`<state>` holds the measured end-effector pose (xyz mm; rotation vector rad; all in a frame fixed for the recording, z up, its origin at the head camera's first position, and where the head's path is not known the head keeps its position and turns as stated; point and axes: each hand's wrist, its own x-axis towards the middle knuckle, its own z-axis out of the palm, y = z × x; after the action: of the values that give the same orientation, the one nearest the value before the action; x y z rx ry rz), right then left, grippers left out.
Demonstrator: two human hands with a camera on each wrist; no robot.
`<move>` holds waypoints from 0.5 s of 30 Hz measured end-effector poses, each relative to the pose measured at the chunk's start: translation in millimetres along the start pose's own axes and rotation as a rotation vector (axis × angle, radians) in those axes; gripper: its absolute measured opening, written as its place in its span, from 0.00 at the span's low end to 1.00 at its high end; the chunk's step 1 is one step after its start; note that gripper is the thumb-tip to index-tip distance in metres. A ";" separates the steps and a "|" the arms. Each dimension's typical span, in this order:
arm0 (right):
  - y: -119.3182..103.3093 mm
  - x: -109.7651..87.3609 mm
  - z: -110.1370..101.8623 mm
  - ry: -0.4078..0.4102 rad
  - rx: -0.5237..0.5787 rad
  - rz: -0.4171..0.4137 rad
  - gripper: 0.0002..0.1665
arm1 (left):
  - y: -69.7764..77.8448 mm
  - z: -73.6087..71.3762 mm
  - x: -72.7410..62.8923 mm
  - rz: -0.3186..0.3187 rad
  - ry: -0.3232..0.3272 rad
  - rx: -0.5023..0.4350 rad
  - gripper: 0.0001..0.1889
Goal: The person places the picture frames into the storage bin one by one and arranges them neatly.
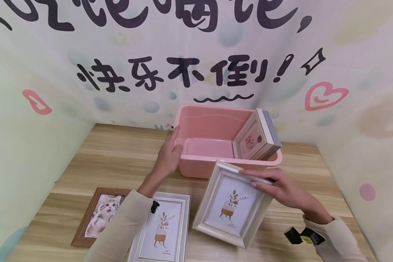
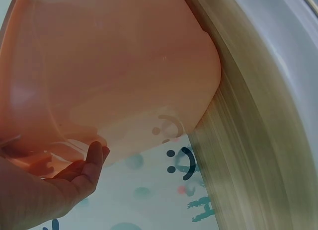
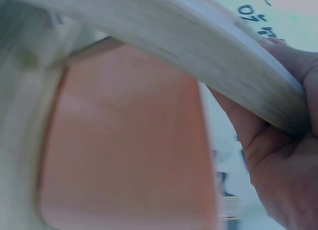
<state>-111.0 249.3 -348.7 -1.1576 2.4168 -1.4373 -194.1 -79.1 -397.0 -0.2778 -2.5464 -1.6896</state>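
Note:
My left hand [image 1: 171,151] grips the left rim of a pink plastic bin [image 1: 196,168]; in the left wrist view its fingers [image 2: 92,165] curl at the rim. With my right hand [image 1: 283,189] I hold a cream picture frame [image 1: 230,211] by its upper right edge, tilted in front of the bin. A potted-plant print shows inside it. Seen from the right wrist, the thumb and fingers pinch the side of the frame [image 3: 198,51], and the bin [image 3: 124,140] is behind it. Inside the bin's right end, several frames [image 1: 253,140] lean together, the front one with a pinkish picture.
On the wooden table [image 1: 118,160], a white frame [image 1: 162,233] with a plant print lies front left, partly under my left sleeve. Beside it lies a brown frame [image 1: 101,218] with a kitten picture. A printed cloth wall [image 1: 144,105] stands right behind the bin.

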 end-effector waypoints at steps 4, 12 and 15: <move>-14.3 5.0 -13.5 0.088 -0.069 -0.040 0.30 | 0.1 -0.3 0.0 -0.001 0.003 0.004 0.35; -37.6 11.0 -36.4 0.246 -0.191 -0.086 0.27 | 1.1 -0.4 -0.5 0.001 0.008 0.008 0.34; -40.4 13.1 -44.6 0.284 -0.163 -0.129 0.25 | 1.0 -0.2 -0.2 0.001 0.006 0.006 0.35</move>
<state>-117.3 261.7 -288.8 -1.2391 2.7406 -1.5626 -193.6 -79.0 -396.0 -0.2733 -2.5463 -1.6787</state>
